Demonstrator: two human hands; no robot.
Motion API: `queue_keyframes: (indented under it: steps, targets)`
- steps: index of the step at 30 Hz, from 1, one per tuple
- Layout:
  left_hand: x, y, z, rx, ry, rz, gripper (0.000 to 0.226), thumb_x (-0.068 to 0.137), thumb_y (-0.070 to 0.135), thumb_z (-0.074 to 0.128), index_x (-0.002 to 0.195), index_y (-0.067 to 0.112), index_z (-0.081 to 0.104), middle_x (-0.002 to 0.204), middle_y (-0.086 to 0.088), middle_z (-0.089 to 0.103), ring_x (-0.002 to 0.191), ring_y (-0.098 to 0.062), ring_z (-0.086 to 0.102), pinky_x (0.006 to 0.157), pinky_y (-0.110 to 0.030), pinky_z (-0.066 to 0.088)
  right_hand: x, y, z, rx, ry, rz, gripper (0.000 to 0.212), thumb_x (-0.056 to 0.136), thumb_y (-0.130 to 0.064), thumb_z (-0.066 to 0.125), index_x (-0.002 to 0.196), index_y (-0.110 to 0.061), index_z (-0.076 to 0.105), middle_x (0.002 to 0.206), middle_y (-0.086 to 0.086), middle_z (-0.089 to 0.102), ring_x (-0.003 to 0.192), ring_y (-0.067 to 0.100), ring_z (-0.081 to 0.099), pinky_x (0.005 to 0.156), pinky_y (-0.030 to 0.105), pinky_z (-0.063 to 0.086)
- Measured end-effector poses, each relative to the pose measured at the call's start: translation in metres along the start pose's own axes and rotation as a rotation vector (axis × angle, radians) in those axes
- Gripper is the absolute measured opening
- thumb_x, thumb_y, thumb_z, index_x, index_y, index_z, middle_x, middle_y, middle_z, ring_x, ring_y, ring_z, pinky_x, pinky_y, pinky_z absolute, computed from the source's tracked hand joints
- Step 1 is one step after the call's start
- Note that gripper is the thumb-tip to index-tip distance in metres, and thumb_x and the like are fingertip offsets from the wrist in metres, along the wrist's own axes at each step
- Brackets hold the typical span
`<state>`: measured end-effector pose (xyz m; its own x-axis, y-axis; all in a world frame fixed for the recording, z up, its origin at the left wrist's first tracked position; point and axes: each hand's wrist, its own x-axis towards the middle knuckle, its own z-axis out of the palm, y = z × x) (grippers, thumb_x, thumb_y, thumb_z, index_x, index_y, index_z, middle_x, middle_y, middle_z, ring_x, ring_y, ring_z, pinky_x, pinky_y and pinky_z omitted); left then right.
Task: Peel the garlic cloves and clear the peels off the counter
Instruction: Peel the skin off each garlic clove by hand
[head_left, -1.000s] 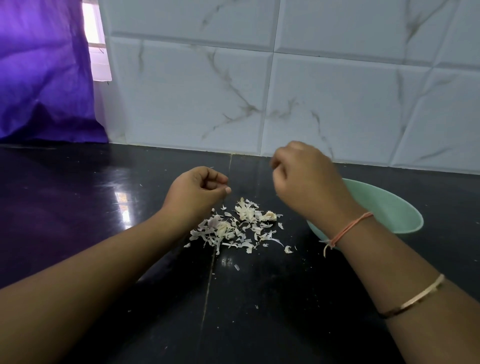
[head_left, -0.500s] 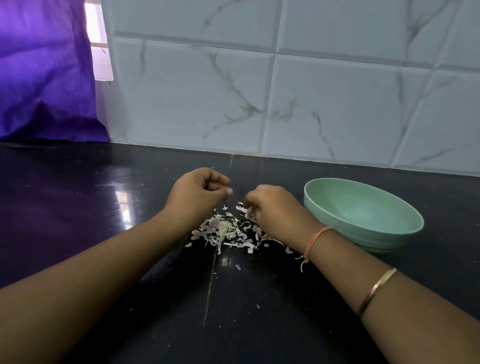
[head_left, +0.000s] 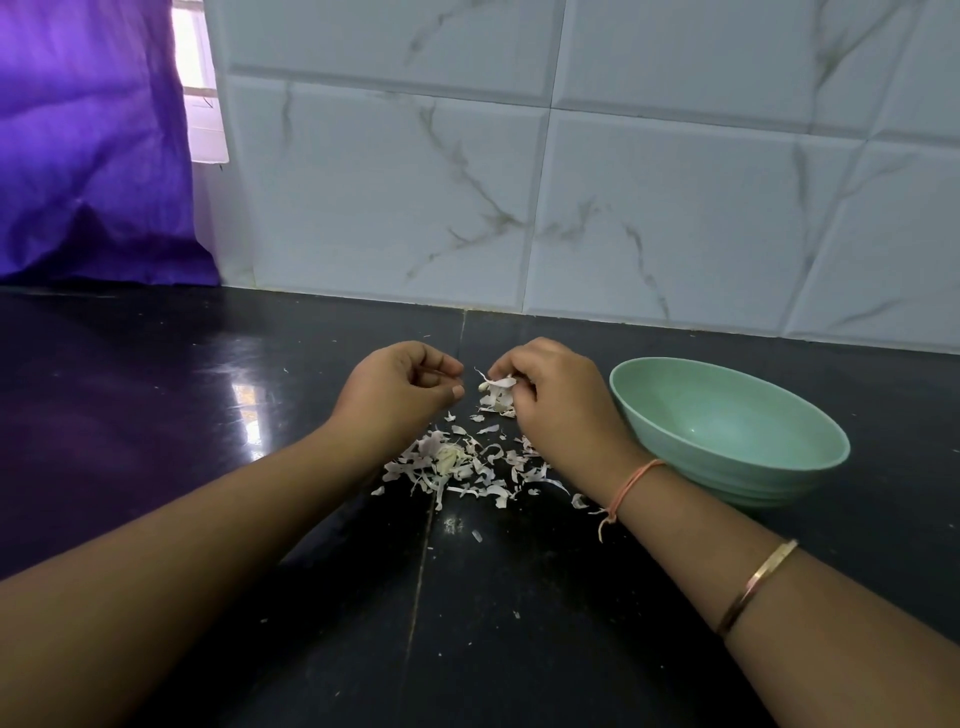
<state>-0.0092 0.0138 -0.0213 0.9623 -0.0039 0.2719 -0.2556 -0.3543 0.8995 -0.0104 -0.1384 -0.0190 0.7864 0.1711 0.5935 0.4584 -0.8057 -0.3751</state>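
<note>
Black counter (head_left: 208, 467), tiled wall behind. One green bowl (head_left: 727, 410), one pile of papery white peels (head_left: 467, 467). Right hand (head_left: 556, 400) pinching one part-skinned garlic clove (head_left: 496, 392); left hand (head_left: 400, 389) curled, contents unclear.

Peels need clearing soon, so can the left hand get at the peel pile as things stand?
Probably yes: the left hand is right by the peel pile, with only bare counter between them.

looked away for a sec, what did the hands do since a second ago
The right hand dropped from up near the bowl to the peel pile and now pinches a garlic piece lifted just above it. The left hand stayed curled beside the pile; bowl and peels did not move.
</note>
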Motion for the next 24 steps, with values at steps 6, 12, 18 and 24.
queue_keyframes:
  steps: [6,12,18,24]
  targets:
    - [-0.0028,0.0030,0.0026,-0.089,-0.086,-0.043,0.018,0.073,0.006,0.075,0.083,0.017,0.064,0.077,-0.002,0.070,0.065,-0.010,0.063,0.066,-0.025,0.051,-0.0016,-0.0037,0.0007,0.182,0.029,0.058,0.026,0.080,0.006,0.053,0.088,-0.010,0.073,0.088,0.002,0.066,0.070,0.009,0.053,0.066,0.020,0.043]
    - [-0.0059,0.0050,0.0024,-0.059,-0.135,-0.040,0.029,0.077,-0.004,0.068,0.087,0.022,0.062,0.085,0.000,0.070,0.072,-0.012,0.063,0.073,-0.030,0.053,-0.0028,-0.0072,-0.0015,0.371,-0.004,0.156,0.026,0.083,0.003,0.054,0.088,-0.014,0.072,0.073,0.001,0.065,0.058,0.010,0.054,0.048,0.010,0.037]
    - [-0.0065,0.0033,0.0027,-0.069,-0.194,-0.046,0.034,0.072,-0.004,0.073,0.092,0.020,0.060,0.086,-0.001,0.072,0.076,-0.016,0.066,0.071,-0.030,0.052,-0.0001,-0.0046,0.0018,0.552,0.015,0.224,0.032,0.082,0.002,0.061,0.072,-0.028,0.066,0.069,-0.004,0.066,0.066,0.014,0.064,0.064,0.028,0.051]
    - [-0.0057,0.0034,0.0024,-0.089,-0.197,-0.045,0.025,0.074,0.002,0.073,0.091,0.017,0.063,0.079,-0.004,0.073,0.066,-0.009,0.066,0.068,-0.025,0.051,-0.0011,-0.0071,-0.0015,0.778,-0.006,0.322,0.025,0.082,0.006,0.062,0.074,-0.017,0.068,0.071,0.001,0.067,0.066,0.014,0.065,0.073,0.031,0.057]
